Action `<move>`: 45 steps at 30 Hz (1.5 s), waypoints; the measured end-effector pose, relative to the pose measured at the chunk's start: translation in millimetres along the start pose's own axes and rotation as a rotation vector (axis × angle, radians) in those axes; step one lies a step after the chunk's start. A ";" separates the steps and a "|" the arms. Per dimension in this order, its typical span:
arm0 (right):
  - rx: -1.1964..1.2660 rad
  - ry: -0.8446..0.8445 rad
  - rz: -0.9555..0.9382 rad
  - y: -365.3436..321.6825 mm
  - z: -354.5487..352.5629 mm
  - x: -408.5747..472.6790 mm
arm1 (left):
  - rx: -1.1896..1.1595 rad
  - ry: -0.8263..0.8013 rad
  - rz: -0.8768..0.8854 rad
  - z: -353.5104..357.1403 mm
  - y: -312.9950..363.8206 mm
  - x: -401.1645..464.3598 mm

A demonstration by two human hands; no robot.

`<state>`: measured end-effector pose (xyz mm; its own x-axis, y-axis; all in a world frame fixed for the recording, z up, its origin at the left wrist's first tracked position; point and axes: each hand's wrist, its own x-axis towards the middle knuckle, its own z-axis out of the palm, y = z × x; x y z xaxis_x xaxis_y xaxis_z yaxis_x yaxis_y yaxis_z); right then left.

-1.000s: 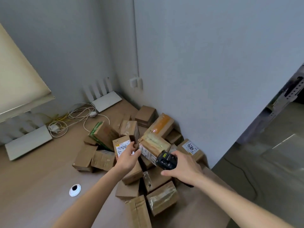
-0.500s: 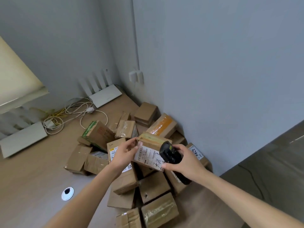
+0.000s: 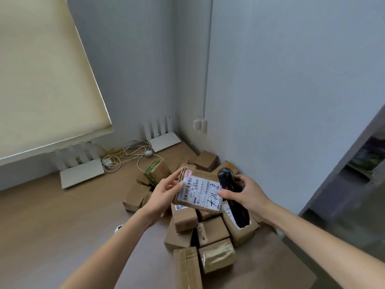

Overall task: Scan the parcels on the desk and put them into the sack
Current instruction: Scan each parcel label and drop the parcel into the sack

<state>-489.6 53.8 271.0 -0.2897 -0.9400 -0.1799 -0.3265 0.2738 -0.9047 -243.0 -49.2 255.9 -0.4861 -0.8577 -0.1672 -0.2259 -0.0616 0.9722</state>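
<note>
A cardboard parcel (image 3: 200,191) with a white barcode label facing me is lifted above the heap. My left hand (image 3: 164,195) grips its left edge, thumb on the label. My right hand (image 3: 245,193) holds a black handheld scanner (image 3: 232,197) at the parcel's right edge, and its thumb touches the label's right side. Below them a heap of several brown parcels (image 3: 208,232) lies on the wooden desk (image 3: 62,226) against the wall. No sack is in view.
Two white routers (image 3: 82,174) (image 3: 164,140) with upright antennas stand at the back of the desk, with a tangle of cables (image 3: 127,155) between them. A round cable hole (image 3: 118,228) sits beside my left forearm. A blind (image 3: 41,80) hangs at left. The desk's right edge drops to the floor.
My left hand took the labelled parcel off the heap, raised it and turned its label toward me. My right hand brought the scanner up against the parcel's right edge.
</note>
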 end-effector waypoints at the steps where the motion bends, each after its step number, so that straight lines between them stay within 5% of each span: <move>1: 0.004 0.006 -0.008 -6.5 4.5 -12.0 | -0.009 -0.015 0.014 -4.1 4.6 -17.7; 7: -0.092 0.016 -0.075 -46.5 27.1 -83.7 | -0.066 -0.036 0.033 -32.0 21.7 -117.7; 21: -1.057 0.014 -0.469 -149.8 84.3 -191.2 | 0.260 0.287 0.062 -112.9 40.9 -236.7; 45: -1.135 -0.071 -0.656 -177.2 105.5 -224.0 | 0.286 0.530 -0.023 -118.0 50.8 -323.1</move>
<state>-271.9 194.3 430.9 0.2479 -0.9619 0.1156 -0.9680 -0.2508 -0.0110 2.1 164.6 378.6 -0.0079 -0.9999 -0.0115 -0.4853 -0.0062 0.8743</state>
